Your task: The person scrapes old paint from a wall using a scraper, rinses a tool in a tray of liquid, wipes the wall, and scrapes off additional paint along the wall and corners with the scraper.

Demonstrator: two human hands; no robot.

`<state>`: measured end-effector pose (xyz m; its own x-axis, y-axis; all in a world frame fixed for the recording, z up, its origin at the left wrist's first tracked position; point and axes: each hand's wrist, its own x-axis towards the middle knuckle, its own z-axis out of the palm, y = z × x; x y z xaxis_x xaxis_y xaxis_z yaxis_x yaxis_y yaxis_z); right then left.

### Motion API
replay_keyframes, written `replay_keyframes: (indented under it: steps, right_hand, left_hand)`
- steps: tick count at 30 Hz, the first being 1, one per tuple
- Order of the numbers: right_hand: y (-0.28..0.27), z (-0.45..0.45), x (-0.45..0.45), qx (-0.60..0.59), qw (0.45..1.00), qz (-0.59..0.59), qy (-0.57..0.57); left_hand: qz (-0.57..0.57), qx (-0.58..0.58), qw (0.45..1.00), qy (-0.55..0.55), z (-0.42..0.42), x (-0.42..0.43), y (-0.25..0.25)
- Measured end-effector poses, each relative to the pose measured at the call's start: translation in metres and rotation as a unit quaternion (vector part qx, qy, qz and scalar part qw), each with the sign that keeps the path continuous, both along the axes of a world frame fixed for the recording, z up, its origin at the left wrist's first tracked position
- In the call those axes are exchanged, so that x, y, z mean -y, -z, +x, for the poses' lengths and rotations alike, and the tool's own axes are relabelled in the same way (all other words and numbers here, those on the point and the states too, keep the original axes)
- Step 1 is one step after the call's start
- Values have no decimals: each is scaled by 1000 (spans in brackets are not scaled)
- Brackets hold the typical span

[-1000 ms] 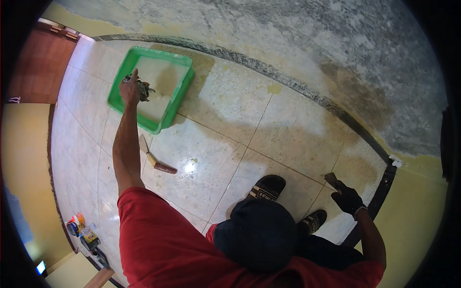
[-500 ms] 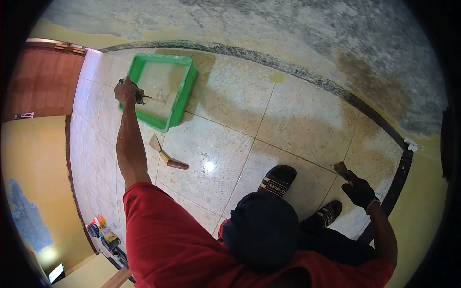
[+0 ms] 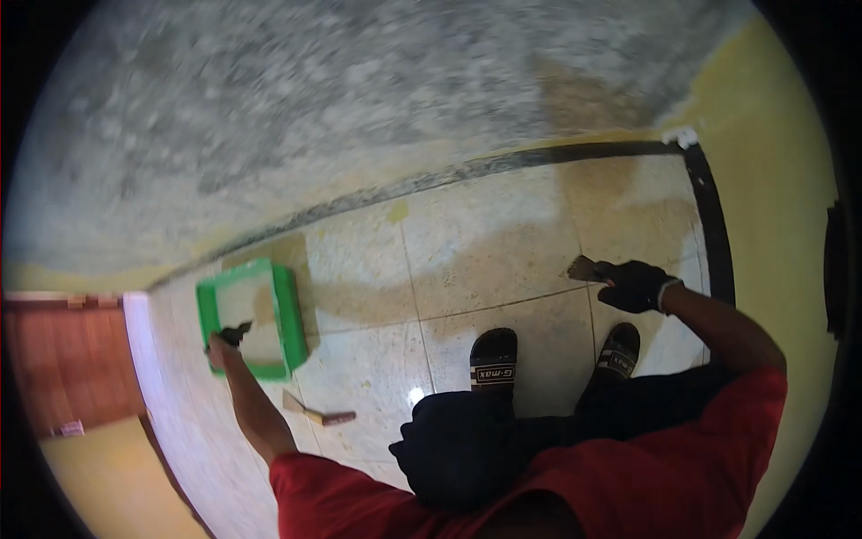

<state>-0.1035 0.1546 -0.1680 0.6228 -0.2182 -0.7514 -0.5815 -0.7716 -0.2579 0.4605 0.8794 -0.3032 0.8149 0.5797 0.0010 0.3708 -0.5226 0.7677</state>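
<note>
My left hand [image 3: 221, 349] is bare and closed round a dark, crumpled, cloth-like thing [image 3: 237, 333]. That thing hangs over the near left side of a green plastic tub [image 3: 289, 323], which has pale contents. Whether the hand touches the rim I cannot tell. On my right hand [image 3: 633, 286] there is a black glove, its fingers wrapped round a scraper [image 3: 584, 268] with a wide, dirty blade pointing left above the tiles. A second scraper [image 3: 325, 418], with a pale blade and a brown handle, lies on the floor in front of the tub.
Pale floor tiles [image 3: 485, 283] carry damp stains. A grey, stripped wall [image 3: 359, 117] rises ahead, with a dark skirting strip [image 3: 557, 155] along its foot. A yellow wall [image 3: 763, 180] stands at right, and a brown door [image 3: 72, 359] at far left. My sandals [image 3: 493, 359] are below.
My view has tilted up towards the wall, so the tub appears lower and further left. My right hand has raised the scraper and swung it left. The left hand stays at the tub with the dark thing.
</note>
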Motion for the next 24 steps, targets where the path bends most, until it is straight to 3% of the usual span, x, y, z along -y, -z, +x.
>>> replay_keyframes:
  steps: [2,4,5,6,7,8,9,10,11,12,13,14,15,16,17,18,19,20,22,23,24]
  right_hand:
    - [-8,-2,5,1,1000,-5,10]
    - [-8,-15,8,6,1000,-8,10]
    - [-5,-19,10,11,1000,-17,1]
    - [-3,-21,12,17,1000,-22,-13]
    - [-4,-23,13,29,999,-24,-8]
    - [-7,-26,15,40,999,-15,10]
    - [-7,-31,16,50,998,-4,26]
    - [5,-41,18,89,995,-3,36]
    - [4,-47,20,102,993,14,58]
    - [3,-52,20,114,990,33,78]
    - [8,-61,21,144,985,35,89]
    - [20,-74,22,177,976,48,115]
    - [21,-83,22,189,971,60,134]
    - [21,-92,21,199,965,75,151]
    - [26,-99,21,202,959,87,177]
    - [34,-110,20,200,953,100,203]
    - [75,-131,17,285,926,91,229]
    - [80,-134,23,289,923,97,235]
    - [87,-146,14,318,890,126,301]
    - [70,-144,16,278,887,146,339]
    - [71,-144,16,270,880,157,356]
  left_hand:
    - [-159,49,985,50,-31,56,-18]
    - [-259,-8,965,33,-46,95,-35]
    - [-261,-2,964,47,-38,104,-26]
    - [-157,141,967,144,-26,104,-5]
    - [-47,282,930,229,-15,109,0]
    - [-365,134,855,344,-39,172,-59]
    - [-73,241,884,394,0,177,-42]
    - [-200,250,873,368,5,215,-65]
    - [-407,192,841,300,-35,280,-124]
    - [-200,281,836,426,3,288,-109]
    - [-99,290,852,425,-5,331,-131]
    - [-427,295,837,174,64,345,-115]
    - [-453,370,811,-23,5,432,-173]
    - [-404,426,804,-91,-30,487,-207]
    - [-440,469,762,-81,-58,523,-228]
    - [-260,593,761,-23,-29,540,-197]
    - [-297,583,753,65,-141,597,-250]
    - [-217,616,741,154,-189,631,-263]
    - [-133,634,716,260,-245,698,-259]
    - [-62,642,691,327,-260,722,-248]
    - [-105,622,660,407,-288,754,-244]
